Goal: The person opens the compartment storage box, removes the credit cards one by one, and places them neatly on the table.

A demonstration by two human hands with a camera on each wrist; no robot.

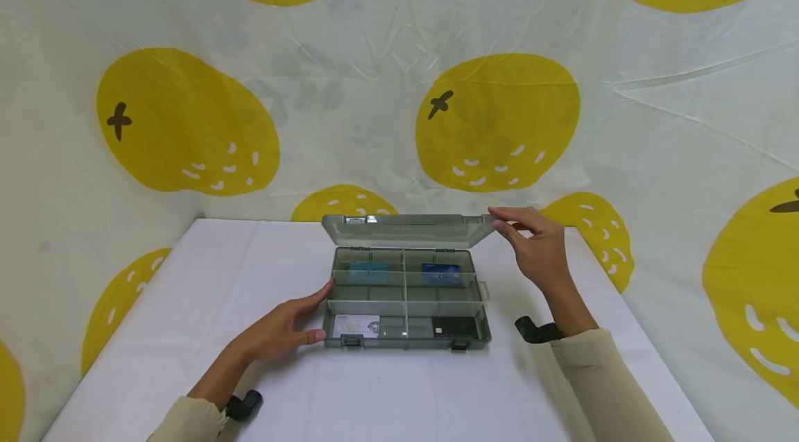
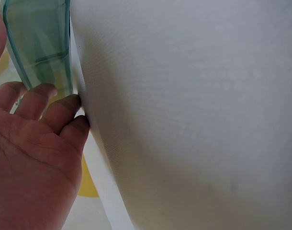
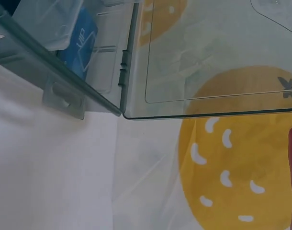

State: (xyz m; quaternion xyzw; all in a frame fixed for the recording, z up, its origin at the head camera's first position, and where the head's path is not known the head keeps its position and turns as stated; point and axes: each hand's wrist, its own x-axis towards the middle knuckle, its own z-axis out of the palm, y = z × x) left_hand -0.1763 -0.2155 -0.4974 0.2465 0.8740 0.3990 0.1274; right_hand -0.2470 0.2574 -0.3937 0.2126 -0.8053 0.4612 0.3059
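A translucent grey compartment box (image 1: 368, 293) lies on the table with its hinged lid (image 1: 412, 232) raised at the back. My right hand (image 1: 539, 251) pinches the lid's right corner between thumb and fingers. At the box's left side, my left hand (image 1: 277, 327) touches the wall with extended fingers, its thumb by the front corner; the left wrist view shows those fingers against the box wall (image 2: 38, 38). Inside are a light-blue card (image 1: 368, 273) at back left, a dark-blue card (image 1: 440, 274) at back right, a white card (image 1: 356, 326) at front left and a black card (image 1: 463, 327) at front right.
The white-covered table (image 1: 399, 393) runs back to a hanging cloth (image 1: 349, 116) printed with yellow fruit. Two latches, such as the front right latch (image 1: 460, 345), stick out along the box's front edge. A dark wrist device (image 1: 537, 329) is on the right forearm.
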